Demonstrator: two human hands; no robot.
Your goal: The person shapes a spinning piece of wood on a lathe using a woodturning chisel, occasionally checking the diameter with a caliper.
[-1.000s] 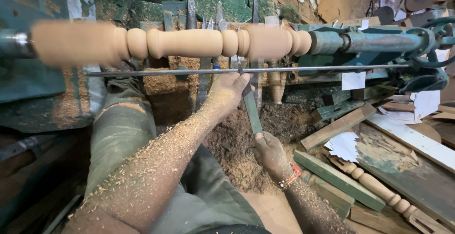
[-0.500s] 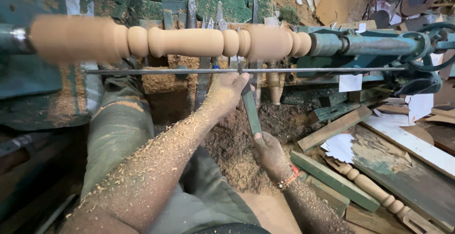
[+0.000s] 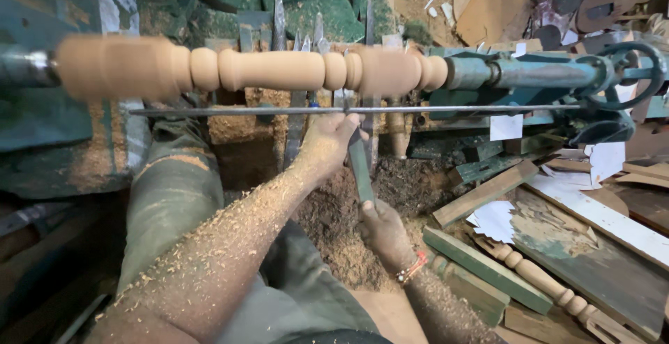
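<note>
The left hand (image 3: pixel 334 135) is curled down over the blade end of a green-handled turning chisel (image 3: pixel 361 166), its fingers pressing the tool against the thin metal rest bar (image 3: pixel 446 109) that runs just below the work. The right hand (image 3: pixel 380 229) is wrapped fully around the lower end of the same handle, near the person's lap, with a beaded bracelet (image 3: pixel 411 269) at the wrist. Both forearms are dusted with wood shavings. The chisel slants up from the right hand to the left, and its tip is hidden behind the left hand's fingers, so whether it meets the wood cannot be told. Just above the bar lies the wooden spindle (image 3: pixel 279 70) — pale, already cut into beads and a long straight middle, blurred along its length — mounted crosswise between the lathe's left end and the teal tailstock (image 3: pixel 529 74) with its handwheel (image 3: pixel 631 72) on the right. More chisels (image 3: pixel 280 24) stand upright behind the spindle. Below the hands a heap of sawdust (image 3: pixel 334 239) fills the floor — and to the right lie green-painted wood offcuts (image 3: pixel 488 267) and a finished turned spindle (image 3: pixel 543 281).
</note>
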